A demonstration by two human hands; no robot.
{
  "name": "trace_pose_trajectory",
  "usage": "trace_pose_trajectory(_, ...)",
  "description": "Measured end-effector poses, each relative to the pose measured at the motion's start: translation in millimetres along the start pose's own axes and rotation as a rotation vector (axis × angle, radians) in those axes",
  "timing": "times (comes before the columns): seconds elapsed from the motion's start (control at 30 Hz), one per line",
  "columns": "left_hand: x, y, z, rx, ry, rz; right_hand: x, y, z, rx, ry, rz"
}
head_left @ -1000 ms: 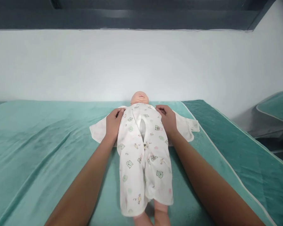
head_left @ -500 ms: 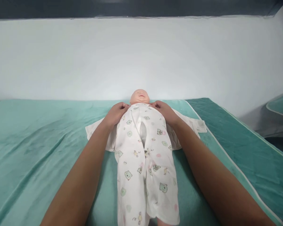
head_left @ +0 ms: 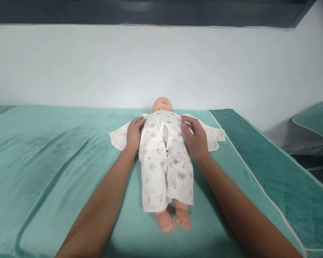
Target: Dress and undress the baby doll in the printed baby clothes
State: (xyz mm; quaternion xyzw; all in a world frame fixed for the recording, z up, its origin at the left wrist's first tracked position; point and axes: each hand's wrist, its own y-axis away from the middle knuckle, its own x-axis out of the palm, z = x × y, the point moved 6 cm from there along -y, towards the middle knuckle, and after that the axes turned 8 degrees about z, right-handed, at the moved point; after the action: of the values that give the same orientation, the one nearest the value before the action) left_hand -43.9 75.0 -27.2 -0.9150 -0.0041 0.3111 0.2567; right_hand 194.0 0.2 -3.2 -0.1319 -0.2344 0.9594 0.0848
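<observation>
Teal sheet (head_left: 70, 143), lower frame | Doll (head_left: 162, 104) on its back, center | Patterned trousers (head_left: 153, 165), chest to shins | Left hand (head_left: 135, 135) curled alongside, grip unclear; right hand (head_left: 197, 139) half-open, seemingly empty; both now drawn outward from the waistband (head_left: 163, 112), its cloth apparently settled

Doll (head_left: 162, 104) looks smooth plastic; trousers (head_left: 154, 172) and sheet (head_left: 70, 168), matt cloth.

Free room: light-green sheet (head_left: 43, 161), L of L forearm (head_left: 104, 202) to frame's L edge; 2nd lane, R of R forearm (head_left: 239, 211), onto darker cover (head_left: 293, 186), lower R. Obstacles: doll (head_left: 154, 157), ctr., w/ L hand (head_left: 134, 135) and R hand (head_left: 197, 139) at its sides; wall (head_left: 161, 64), upper half; dark panel (head_left: 161, 12), top edge.
</observation>
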Motion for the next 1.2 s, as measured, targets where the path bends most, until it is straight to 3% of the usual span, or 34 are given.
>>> trace_pose_trajectory(0.1, -7.0, 37.9, -9.3, -0.017, -0.11, -0.005, 7.4, 69.3, 35.7, -0.096, 0.051, 0.178)
trace_pose_trajectory(0.23, -10.4, 74.2, -16.2, -0.032, -0.249, 0.053, 17.2, 136.3, 66.1, -0.194, 0.369, 0.448)
trace_pose_trajectory(0.4, -11.7, 86.7, -9.9, -0.129, -0.362, 0.048, 30.0, 148.4, 93.8, -0.201, 0.865, 0.673)
trace_pose_trajectory(0.53, -13.9, 86.4, -4.8, -0.174, -0.375, 0.023, 57.0, 143.2, 96.1, -0.192, 1.097, 0.812)
trace_pose_trajectory(0.63, -17.0, 86.3, -0.2, -0.198, -0.362, -0.011, 71.4, 145.2, 89.1, -0.149, 1.104, 0.814)
trace_pose_trajectory(0.73, -18.5, 85.7, 4.6, -0.217, -0.338, -0.04, 70.3, 152.4, 93.6, -0.156, 1.069, 0.744)
trace_pose_trajectory(1.0, -19.7, 82.8, 12.8, -0.254, -0.26, -0.055, 58.3, 180.6, 163.6, -0.474, 0.98, 0.794)
trace_pose_trajectory(1.2, -20.3, 84.0, 14.3, -0.257, -0.202, -0.062, 66.5, 183.4, 149.1, -0.411, 1.006, 0.72)
